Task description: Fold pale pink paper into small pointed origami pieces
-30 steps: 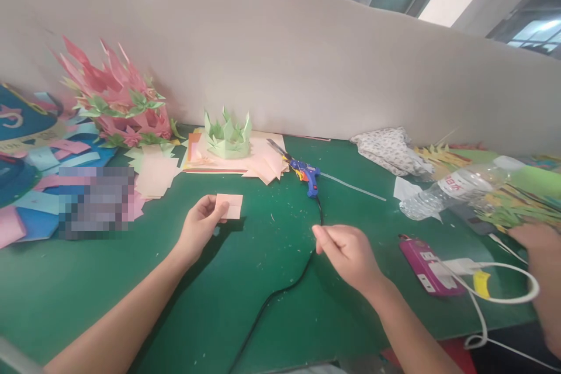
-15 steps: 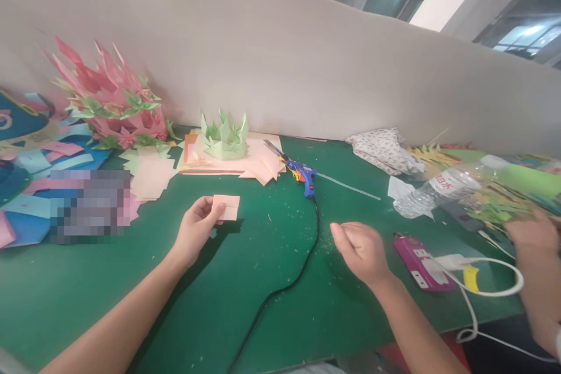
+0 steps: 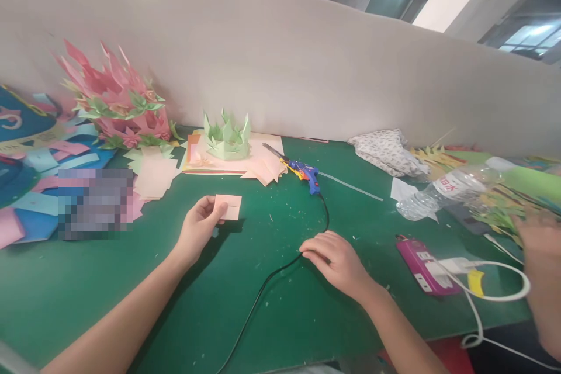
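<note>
Pinched between thumb and fingers, the left hand [image 3: 197, 231] holds a small folded pink paper [image 3: 230, 208] just above the green table [image 3: 87, 292], nearer than the pale green paper crown [image 3: 228, 141]. The right hand [image 3: 339, 263] grips the black cord [image 3: 262, 289] at its fingertips; the cord runs to the blue glue gun [image 3: 309, 174] lying near the pink sheets [image 3: 266, 168].

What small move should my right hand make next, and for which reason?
Perhaps shift the black cable of the glue gun aside with the right hand: it seems to pinch the cable, which crosses the table near the left hand, holding peach paper.
</note>
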A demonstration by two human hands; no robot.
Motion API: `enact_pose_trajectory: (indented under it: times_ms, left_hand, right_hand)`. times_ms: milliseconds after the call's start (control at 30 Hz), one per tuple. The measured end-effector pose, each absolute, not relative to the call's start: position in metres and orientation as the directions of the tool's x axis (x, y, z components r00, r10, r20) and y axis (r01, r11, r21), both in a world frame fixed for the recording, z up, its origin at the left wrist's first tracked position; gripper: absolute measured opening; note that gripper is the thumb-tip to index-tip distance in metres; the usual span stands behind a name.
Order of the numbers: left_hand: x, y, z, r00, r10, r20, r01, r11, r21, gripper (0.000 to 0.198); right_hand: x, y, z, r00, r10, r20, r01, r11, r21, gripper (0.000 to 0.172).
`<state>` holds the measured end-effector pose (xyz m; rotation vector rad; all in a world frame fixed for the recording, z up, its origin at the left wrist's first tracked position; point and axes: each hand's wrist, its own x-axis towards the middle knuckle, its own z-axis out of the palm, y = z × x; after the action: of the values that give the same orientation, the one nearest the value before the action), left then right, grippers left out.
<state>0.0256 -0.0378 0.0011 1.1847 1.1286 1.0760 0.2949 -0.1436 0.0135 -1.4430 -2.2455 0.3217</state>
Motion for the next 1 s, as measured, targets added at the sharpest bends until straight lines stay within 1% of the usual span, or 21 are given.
enact_pose_trajectory:
  times_ms: [100,167,200,267,300,367,400,433,500,533,600,633,700,733,767,833,867,900,967,1000]
  left_hand:
    - [0.025,-0.038,0.0,0.131,0.988,-0.081,-0.012,0.083,0.996,0.025]
    - [0.025,-0.038,-0.001,0.139,0.987,-0.083,-0.013,0.085,0.996,0.024]
    - [0.025,-0.038,-0.001,0.143,0.986,-0.08,-0.02,0.084,0.996,0.024]
    - [0.025,-0.038,-0.001,0.144,0.987,-0.074,-0.031,0.08,0.996,0.024]
    - [0.026,-0.038,0.0,0.144,0.987,-0.074,-0.035,0.079,0.996,0.024]
    - [0.026,-0.038,0.001,0.143,0.987,-0.073,-0.036,0.079,0.996,0.024]
    - [0.026,-0.037,0.001,0.143,0.987,-0.075,-0.033,0.08,0.996,0.024]
    - [0.027,-0.037,0.002,0.143,0.987,-0.077,-0.03,0.082,0.996,0.024]
    - [0.027,-0.038,0.003,0.137,0.987,-0.081,-0.028,0.085,0.996,0.025]
    - [0.027,-0.038,0.003,0.134,0.988,-0.082,-0.031,0.087,0.996,0.025]
    - [0.028,-0.038,0.003,0.129,0.989,-0.077,-0.045,0.084,0.995,0.026]
    - [0.028,-0.038,0.003,0.131,0.989,-0.072,-0.053,0.079,0.995,0.026]
    - [0.029,-0.039,0.003,0.14,0.989,-0.054,-0.06,0.063,0.996,0.025]
    - [0.029,-0.039,0.002,0.148,0.988,-0.047,-0.058,0.056,0.997,0.024]
    - [0.029,-0.039,0.002,0.158,0.987,-0.041,-0.055,0.05,0.997,0.023]
    - [0.029,-0.039,-0.001,0.171,0.985,-0.027,-0.055,0.037,0.998,0.022]
    - [0.029,-0.039,-0.002,0.172,0.985,-0.017,-0.059,0.028,0.998,0.022]
    - [0.029,-0.039,-0.003,0.169,0.986,-0.004,-0.064,0.015,0.998,0.023]
    - [0.029,-0.038,-0.006,0.166,0.986,0.026,-0.057,-0.017,0.998,0.024]
    - [0.029,-0.037,-0.006,0.169,0.985,0.037,-0.046,-0.029,0.998,0.024]
  right_hand:
    - [0.296,-0.144,0.01,-0.35,0.903,0.25,0.78,0.429,-0.456,0.016]
    - [0.304,-0.148,0.008,-0.382,0.887,0.259,0.767,0.46,-0.446,0.015]
    - [0.308,-0.151,0.008,-0.386,0.88,0.275,0.763,0.472,-0.441,0.017]
    - [0.314,-0.155,0.012,-0.315,0.893,0.321,0.781,0.436,-0.447,0.038]
    - [0.314,-0.157,0.015,-0.297,0.901,0.317,0.788,0.418,-0.452,0.043]
    - [0.306,-0.159,0.021,-0.366,0.901,0.231,0.762,0.433,-0.481,0.043]
    - [0.298,-0.16,0.024,-0.418,0.884,0.208,0.723,0.462,-0.513,0.04]
    - [0.288,-0.161,0.025,-0.494,0.849,0.188,0.651,0.504,-0.568,0.037]
    - [0.267,-0.165,0.025,-0.621,0.757,0.205,0.504,0.586,-0.634,0.03]
    - [0.259,-0.166,0.024,-0.652,0.729,0.206,0.473,0.604,-0.641,0.028]
    - [0.25,-0.168,0.021,-0.648,0.725,0.234,0.468,0.621,-0.629,0.031]
    - [0.249,-0.168,0.02,-0.636,0.731,0.248,0.479,0.626,-0.615,0.037]
    - [0.25,-0.161,0.021,-0.568,0.772,0.284,0.544,0.611,-0.575,0.045]
    - [0.25,-0.154,0.023,-0.523,0.795,0.308,0.571,0.595,-0.566,0.045]
    - [0.249,-0.145,0.026,-0.468,0.816,0.34,0.598,0.576,-0.557,0.041]
    - [0.241,-0.122,0.031,-0.411,0.831,0.376,0.628,0.557,-0.543,0.021]
    - [0.234,-0.109,0.033,-0.414,0.815,0.405,0.617,0.579,-0.534,0.013]
    - [0.227,-0.096,0.033,-0.438,0.78,0.447,0.588,0.625,-0.514,0.013]
    - [0.211,-0.07,0.029,-0.465,0.732,0.498,0.564,0.679,-0.47,0.021]
    - [0.204,-0.059,0.025,-0.471,0.726,0.5,0.553,0.685,-0.474,0.026]
